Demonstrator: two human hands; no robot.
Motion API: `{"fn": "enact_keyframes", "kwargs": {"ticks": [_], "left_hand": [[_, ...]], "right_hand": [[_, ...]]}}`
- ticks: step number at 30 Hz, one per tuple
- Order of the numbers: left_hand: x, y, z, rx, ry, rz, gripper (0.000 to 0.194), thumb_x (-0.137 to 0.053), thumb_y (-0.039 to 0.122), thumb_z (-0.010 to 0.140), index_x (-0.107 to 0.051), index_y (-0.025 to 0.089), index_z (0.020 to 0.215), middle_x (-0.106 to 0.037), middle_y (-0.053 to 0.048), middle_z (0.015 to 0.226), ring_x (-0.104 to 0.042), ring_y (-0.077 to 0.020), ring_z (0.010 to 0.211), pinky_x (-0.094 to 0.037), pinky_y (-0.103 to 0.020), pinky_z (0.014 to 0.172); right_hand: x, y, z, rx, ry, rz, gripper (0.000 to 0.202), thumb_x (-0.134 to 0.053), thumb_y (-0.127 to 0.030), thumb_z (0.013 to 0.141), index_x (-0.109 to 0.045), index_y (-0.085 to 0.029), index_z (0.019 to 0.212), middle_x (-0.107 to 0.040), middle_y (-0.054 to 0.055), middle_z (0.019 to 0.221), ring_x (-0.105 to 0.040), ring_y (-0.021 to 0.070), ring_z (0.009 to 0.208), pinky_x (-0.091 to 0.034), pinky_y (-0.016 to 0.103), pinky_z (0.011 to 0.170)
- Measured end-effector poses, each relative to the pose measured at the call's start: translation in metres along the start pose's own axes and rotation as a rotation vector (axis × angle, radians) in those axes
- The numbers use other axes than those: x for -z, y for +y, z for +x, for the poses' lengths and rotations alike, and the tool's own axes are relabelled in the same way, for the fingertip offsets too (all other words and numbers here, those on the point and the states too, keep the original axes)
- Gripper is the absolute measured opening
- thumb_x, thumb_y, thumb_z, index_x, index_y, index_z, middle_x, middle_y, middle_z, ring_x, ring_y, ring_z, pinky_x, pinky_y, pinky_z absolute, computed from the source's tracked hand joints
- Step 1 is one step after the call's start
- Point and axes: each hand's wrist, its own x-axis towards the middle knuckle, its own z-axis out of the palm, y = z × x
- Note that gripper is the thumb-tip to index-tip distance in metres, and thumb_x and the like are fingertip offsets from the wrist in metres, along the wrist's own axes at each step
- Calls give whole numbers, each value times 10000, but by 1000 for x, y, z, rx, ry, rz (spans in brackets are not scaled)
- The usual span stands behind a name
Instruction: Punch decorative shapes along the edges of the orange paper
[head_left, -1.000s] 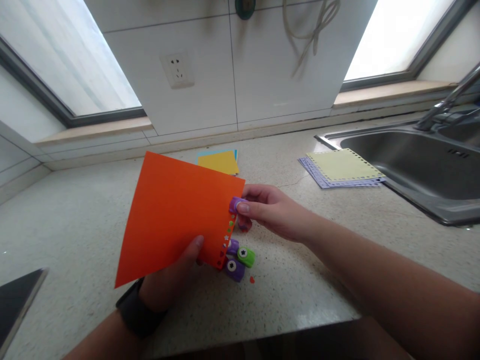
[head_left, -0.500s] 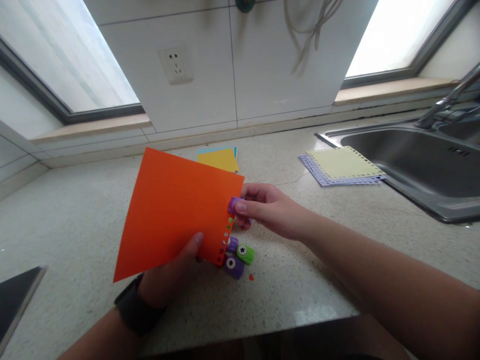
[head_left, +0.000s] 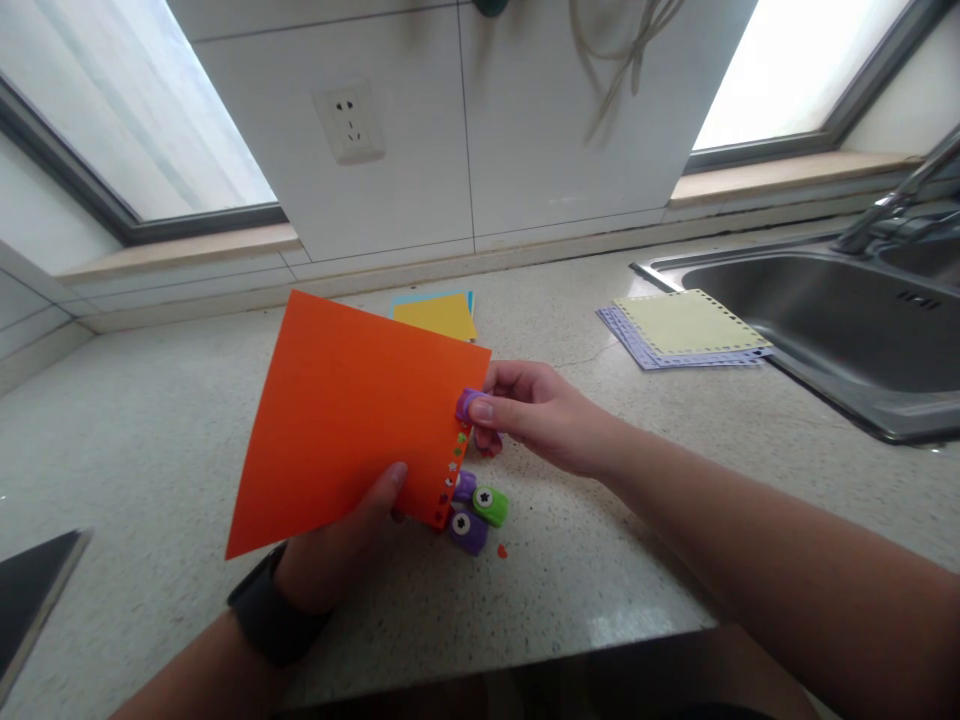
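My left hand (head_left: 360,520) grips the lower edge of a sheet of orange paper (head_left: 352,420), thumb on top and the other fingers hidden beneath. Small punched shapes run along the lower part of the paper's right edge. On that same edge, higher up, sits a purple craft punch (head_left: 466,403), pinched between the thumb and fingers of my right hand (head_left: 529,415). Just below on the counter lie a green craft punch (head_left: 490,505) and a second purple punch (head_left: 468,530), with another purple one partly covered by the paper. A small red-orange paper scrap (head_left: 502,551) lies beside them.
Behind the orange sheet are yellow paper (head_left: 439,315) and blue paper. To the right, pale yellow paper (head_left: 686,322) with punched edges rests on lilac sheets, close to the steel sink (head_left: 847,360). A dark panel (head_left: 37,600) lies at the left edge.
Hardly anything differs. Both hands keep their grips, and the punch stays at the same place on the paper's right edge; the view has shifted very slightly.
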Motion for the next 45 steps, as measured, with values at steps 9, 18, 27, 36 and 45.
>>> {"fn": "enact_keyframes", "kwargs": {"ticks": [9,18,27,36,45], "left_hand": [[0,2,0,-8,1,44,305,-737,545,697,-694,295,866,-767,-81,923,-702,-410,1049,-405,-656,1155],[0,2,-1,-45,-17,31,315,-714,550,749,-720,311,954,-778,-73,995,-672,-393,1148,-450,-609,1138],[0,-1,0,12,-46,6,347,-739,551,713,-719,298,950,-774,-84,1098,-631,-414,1209,-308,-642,1218],[0,1,0,-17,-13,-6,307,-773,552,685,-697,334,888,-784,-73,1055,-541,-424,1356,-210,-641,1270],[1,-1,0,-40,-19,32,299,-760,579,697,-691,337,860,-786,-67,995,-567,-427,1329,-226,-654,1264]], "right_hand": [[-1,0,0,-16,4,-7,311,-821,-418,834,-648,-162,873,-653,0,743,-585,110,611,-447,246,559],[-1,1,0,-10,24,-8,315,-828,-414,829,-635,-166,860,-659,-2,741,-592,108,605,-456,249,569],[-1,0,1,-5,14,-21,316,-814,-421,839,-621,-170,835,-634,-7,705,-576,111,584,-442,247,544],[-1,2,2,2,1,7,300,-823,-399,830,-628,-172,830,-628,-13,723,-560,100,587,-471,245,565],[0,5,2,32,-14,29,287,-823,-375,832,-619,-173,830,-628,-20,716,-554,91,567,-469,230,546]]}}
